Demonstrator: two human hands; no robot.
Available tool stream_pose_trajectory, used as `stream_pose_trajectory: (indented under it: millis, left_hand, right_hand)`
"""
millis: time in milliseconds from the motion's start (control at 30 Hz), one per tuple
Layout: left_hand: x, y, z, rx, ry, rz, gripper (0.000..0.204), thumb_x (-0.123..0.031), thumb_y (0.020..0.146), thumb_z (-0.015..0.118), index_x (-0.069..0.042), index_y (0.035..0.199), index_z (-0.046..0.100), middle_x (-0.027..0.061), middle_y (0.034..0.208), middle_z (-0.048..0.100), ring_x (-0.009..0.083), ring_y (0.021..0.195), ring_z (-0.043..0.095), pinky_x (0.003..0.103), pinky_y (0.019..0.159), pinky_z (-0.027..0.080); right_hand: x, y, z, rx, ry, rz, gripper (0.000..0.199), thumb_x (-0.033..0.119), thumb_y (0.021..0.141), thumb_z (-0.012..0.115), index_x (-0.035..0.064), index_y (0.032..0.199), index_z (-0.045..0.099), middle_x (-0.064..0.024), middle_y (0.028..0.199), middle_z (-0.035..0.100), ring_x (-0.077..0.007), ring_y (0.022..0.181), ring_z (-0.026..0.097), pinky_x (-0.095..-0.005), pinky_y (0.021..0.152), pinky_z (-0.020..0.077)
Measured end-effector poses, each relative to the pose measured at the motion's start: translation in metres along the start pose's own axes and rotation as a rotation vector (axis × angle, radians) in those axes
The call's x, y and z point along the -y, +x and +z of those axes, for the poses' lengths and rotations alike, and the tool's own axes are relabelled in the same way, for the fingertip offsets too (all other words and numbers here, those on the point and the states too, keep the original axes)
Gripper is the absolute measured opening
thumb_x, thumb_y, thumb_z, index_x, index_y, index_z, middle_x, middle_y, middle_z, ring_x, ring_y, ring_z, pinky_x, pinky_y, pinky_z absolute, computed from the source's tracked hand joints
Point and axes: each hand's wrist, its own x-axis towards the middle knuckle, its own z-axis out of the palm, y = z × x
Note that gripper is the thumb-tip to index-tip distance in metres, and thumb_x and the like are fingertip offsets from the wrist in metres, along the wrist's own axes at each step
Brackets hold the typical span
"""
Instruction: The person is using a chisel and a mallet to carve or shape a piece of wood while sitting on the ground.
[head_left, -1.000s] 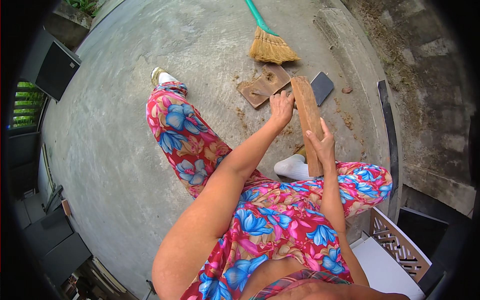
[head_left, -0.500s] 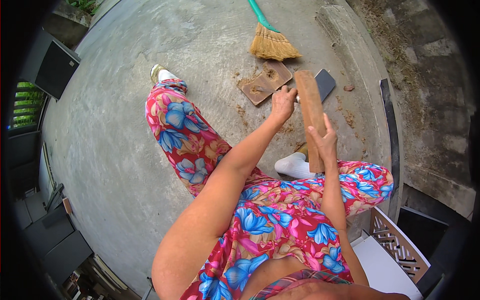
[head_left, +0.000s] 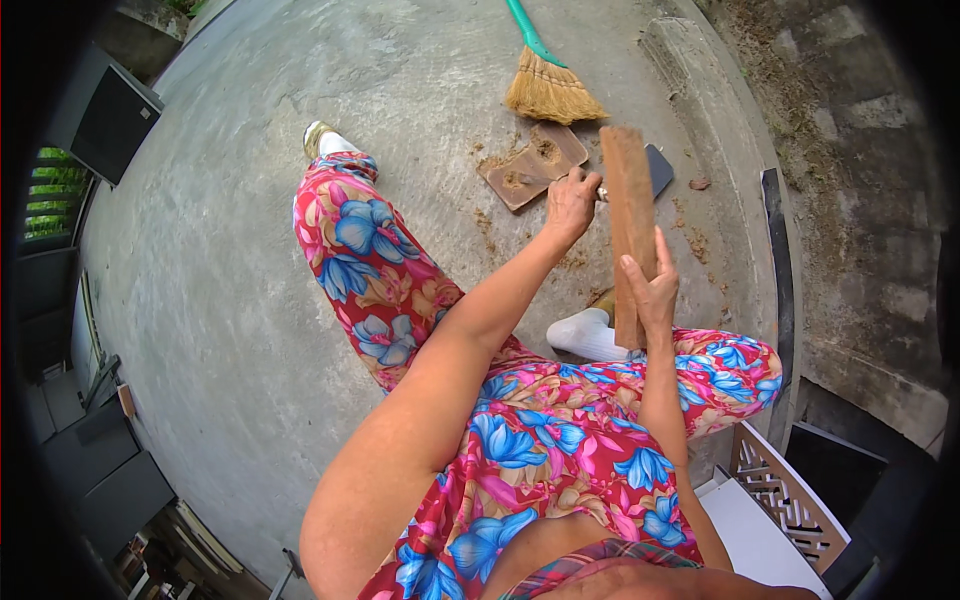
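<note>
My left hand is closed round a chisel, whose thin blade points left at a brown wooden block on the floor. Two rough hollows show in the block; the blade's tip is near the lower one. A metal end of the chisel sticks out on the right side of my fist. In my right hand is a long wooden plank, gripped near its lower end and standing just right of the chisel's end. Behind the plank lies a dark flat rectangular object, partly hidden.
Beyond the block lies a straw broom with a green handle. Wood shavings are scattered around the block. My legs in floral trousers spread to both sides. A concrete ledge and rough wall run along the right.
The plank has shifted slightly right, away from the chisel's end, along with my right hand. My left hand keeps its hold on the chisel at the block.
</note>
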Motion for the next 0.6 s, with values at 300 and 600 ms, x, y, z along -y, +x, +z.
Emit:
stream_pose_trajectory:
  millis: [300,600]
  left_hand:
    - [0.003,0.001,-0.001,0.062,-0.01,-0.041,0.012,-0.009,0.084,0.058,-0.013,0.095,0.062,0.0166,0.09,0.059,0.0385,0.077,0.062,0.048,0.066,0.047]
    - [0.007,0.007,-0.018,-0.095,0.019,0.01,0.02,-0.01,0.077,0.064,-0.011,0.097,0.061,0.0149,0.086,0.064,0.0357,0.08,0.065,0.048,0.069,0.049]
  right_hand:
    - [-0.023,0.001,0.006,0.005,-0.025,0.001,0.077,0.027,0.083,0.073,-0.0103,0.142,0.041,-0.0246,0.126,0.061,-0.0262,0.112,0.063,-0.0359,0.095,0.0492]
    - [-0.028,0.006,0.009,-0.007,0.012,0.052,0.076,0.029,0.085,0.072,-0.0119,0.14,0.041,-0.0235,0.123,0.062,-0.0245,0.112,0.063,-0.0352,0.095,0.0488]
